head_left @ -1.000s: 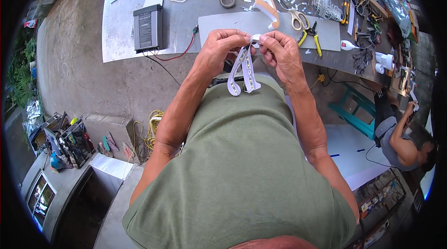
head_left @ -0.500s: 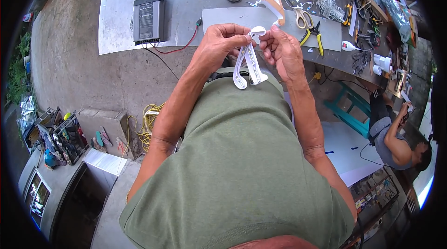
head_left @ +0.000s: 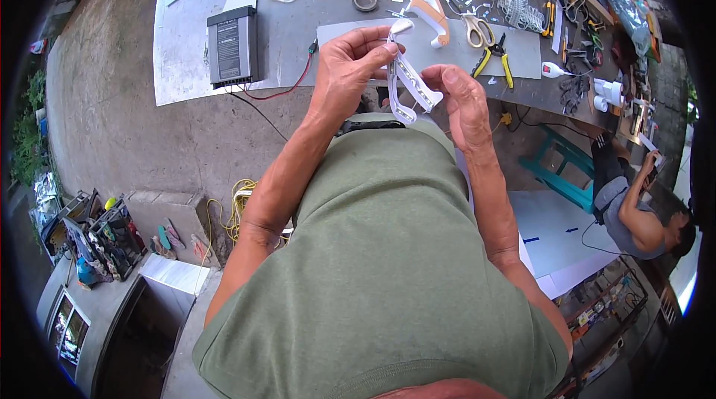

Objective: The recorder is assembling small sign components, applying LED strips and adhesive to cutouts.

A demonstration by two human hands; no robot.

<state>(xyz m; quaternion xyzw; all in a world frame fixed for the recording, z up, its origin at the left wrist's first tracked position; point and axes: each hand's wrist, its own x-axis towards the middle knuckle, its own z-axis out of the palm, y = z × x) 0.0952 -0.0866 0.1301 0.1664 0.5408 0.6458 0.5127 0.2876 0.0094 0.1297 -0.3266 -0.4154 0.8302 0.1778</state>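
My left hand [head_left: 354, 67] pinches a white hollow sign letter [head_left: 409, 74] near its upper bend, thumb on the front. Small LED modules line the inside of its two legs, which point down toward my waist. Just right of the lower leg tip, my right hand [head_left: 466, 104] hovers with loosely bent fingers apart; nothing shows in them, and some fingertips are hidden. Beyond the letter, on the grey workbench [head_left: 298, 11], lies a similar white letter shape with brown backing [head_left: 429, 15]. Scissors [head_left: 477, 30] and yellow-handled wire strippers [head_left: 494, 60] lie to its right.
A black power supply [head_left: 233, 47] with red and black wires sits at the bench's left. Tape [head_left: 365, 0], small white LED pieces and a white wire bundle [head_left: 520, 10] are scattered behind. A teal stool [head_left: 559, 168] and another person [head_left: 634, 212] are at the right.
My right hand has moved from the letter's upper end down to beside its lower leg tip. The letter has been raised and tilted slightly in my left hand.
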